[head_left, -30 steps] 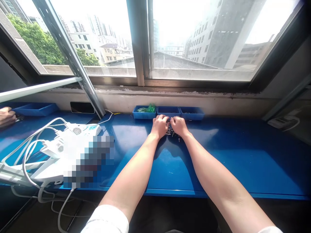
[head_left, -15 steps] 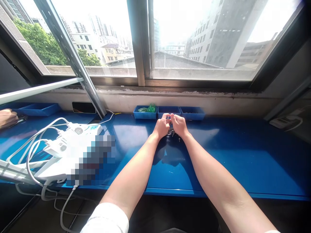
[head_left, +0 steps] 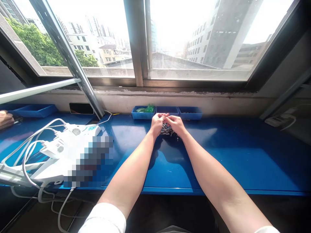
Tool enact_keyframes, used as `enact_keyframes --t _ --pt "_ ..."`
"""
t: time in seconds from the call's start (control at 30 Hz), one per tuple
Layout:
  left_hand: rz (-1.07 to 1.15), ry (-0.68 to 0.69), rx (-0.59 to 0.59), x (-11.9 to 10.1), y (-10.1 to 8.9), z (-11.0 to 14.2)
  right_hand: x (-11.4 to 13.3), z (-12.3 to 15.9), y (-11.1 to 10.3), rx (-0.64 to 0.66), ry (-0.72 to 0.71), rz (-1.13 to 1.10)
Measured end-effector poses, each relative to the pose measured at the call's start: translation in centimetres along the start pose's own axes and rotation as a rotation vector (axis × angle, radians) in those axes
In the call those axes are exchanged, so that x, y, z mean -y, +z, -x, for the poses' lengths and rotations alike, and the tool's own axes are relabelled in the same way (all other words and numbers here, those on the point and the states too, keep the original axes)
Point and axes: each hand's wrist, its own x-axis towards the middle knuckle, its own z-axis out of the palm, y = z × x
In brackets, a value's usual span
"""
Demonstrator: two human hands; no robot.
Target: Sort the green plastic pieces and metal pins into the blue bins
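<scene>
A loose pile of small metal pins or screws (head_left: pixel 167 130) lies on the blue workbench (head_left: pixel 233 155), just in front of the trays. My left hand (head_left: pixel 157 124) and my right hand (head_left: pixel 175 125) hover close together right above the pile, with their fingertips meeting near its far edge. Whether the fingers pinch a small piece is hidden. Behind my hands stand several small blue trays: one holds green plastic bags (head_left: pixel 145 109), the middle one (head_left: pixel 167 110) sits directly beyond my fingers, and the right one (head_left: pixel 190 113) holds a few dark small parts.
A white power strip (head_left: pixel 84 130) with white cords and plugs lies at the bench's left, partly blurred out. A co-worker's hand (head_left: pixel 5 118) rests by a blue tray (head_left: pixel 32 110) at far left. A metal rail crosses the window.
My hands have shifted slightly up and left over the pile, with fingertips now meeting at its far edge. More of the pile shows between my wrists. The pile itself looks unchanged.
</scene>
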Motion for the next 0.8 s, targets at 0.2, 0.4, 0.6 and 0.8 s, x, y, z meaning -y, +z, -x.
enact_keyframes --t 0.2,0.4,0.6,0.8 --pt "-0.173 0.024 -0.108 -0.5 -0.7 -0.4 -0.5 -0.4 -0.5 -0.073 0.032 -0.014" --pt "-0.424 -0.006 -0.153 -0.2 -1.5 -0.7 -0.9 -0.6 -0.6 -0.113 0.058 0.075" --pt "-0.474 0.018 -0.177 0.4 -1.9 -1.1 -0.4 -0.3 -0.3 -0.115 0.053 0.057" --pt "-0.479 0.017 -0.162 0.7 -2.1 -1.3 -0.2 -0.1 -0.8 -0.081 0.068 -0.014"
